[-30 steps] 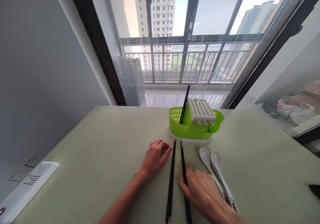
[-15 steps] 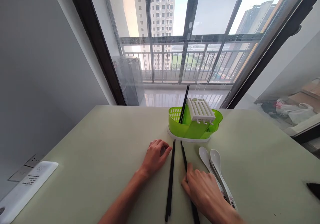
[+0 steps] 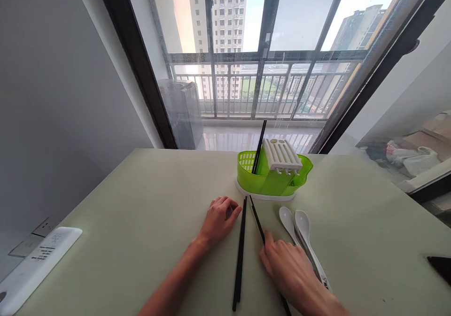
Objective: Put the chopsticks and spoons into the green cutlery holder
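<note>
Black chopstick (image 3: pixel 257 221) under my right hand (image 3: pixel 287 265), fingers pinched on it, just before the green holder (image 3: pixel 273 180); left hand (image 3: pixel 219 219) loosely curled, touching another chopstick (image 3: pixel 240 255).

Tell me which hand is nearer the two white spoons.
Right. The right hand lies against the white spoons; the left hand rests beyond both black chopsticks.

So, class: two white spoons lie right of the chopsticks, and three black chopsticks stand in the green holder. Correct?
Not quite. The head view shows only one black chopstick standing in the green holder. The two white spoons do lie right of the chopsticks on the table.
</note>
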`<move>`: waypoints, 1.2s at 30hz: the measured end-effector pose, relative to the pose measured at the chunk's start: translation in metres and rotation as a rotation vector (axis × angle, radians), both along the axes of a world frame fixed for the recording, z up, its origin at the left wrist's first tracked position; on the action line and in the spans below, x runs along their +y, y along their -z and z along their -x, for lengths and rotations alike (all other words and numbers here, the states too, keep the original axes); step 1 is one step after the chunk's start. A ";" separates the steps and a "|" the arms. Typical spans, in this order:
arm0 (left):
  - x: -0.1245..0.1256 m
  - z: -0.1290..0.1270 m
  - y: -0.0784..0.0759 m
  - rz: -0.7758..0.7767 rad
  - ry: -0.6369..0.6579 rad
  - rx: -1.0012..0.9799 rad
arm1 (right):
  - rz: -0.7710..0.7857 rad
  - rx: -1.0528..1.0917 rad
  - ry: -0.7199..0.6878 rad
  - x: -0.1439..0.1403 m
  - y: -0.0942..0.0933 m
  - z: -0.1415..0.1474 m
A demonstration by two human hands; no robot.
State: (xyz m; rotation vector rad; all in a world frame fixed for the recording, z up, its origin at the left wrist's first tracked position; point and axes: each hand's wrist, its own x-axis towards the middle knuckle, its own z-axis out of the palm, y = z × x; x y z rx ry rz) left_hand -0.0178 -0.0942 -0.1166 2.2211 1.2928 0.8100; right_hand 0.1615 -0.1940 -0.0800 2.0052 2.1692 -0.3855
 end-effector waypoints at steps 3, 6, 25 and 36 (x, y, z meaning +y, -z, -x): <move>0.000 0.000 -0.002 0.009 0.007 -0.030 | -0.069 0.146 -0.015 0.003 -0.005 -0.009; -0.002 -0.001 -0.005 0.042 0.024 -0.101 | -0.252 0.380 -0.078 0.008 -0.015 -0.019; -0.034 -0.024 -0.008 0.200 0.194 -0.395 | -0.648 0.793 -0.158 0.017 -0.014 -0.029; -0.031 -0.021 -0.006 0.190 0.204 -0.285 | -0.612 0.726 -0.184 0.017 0.008 -0.030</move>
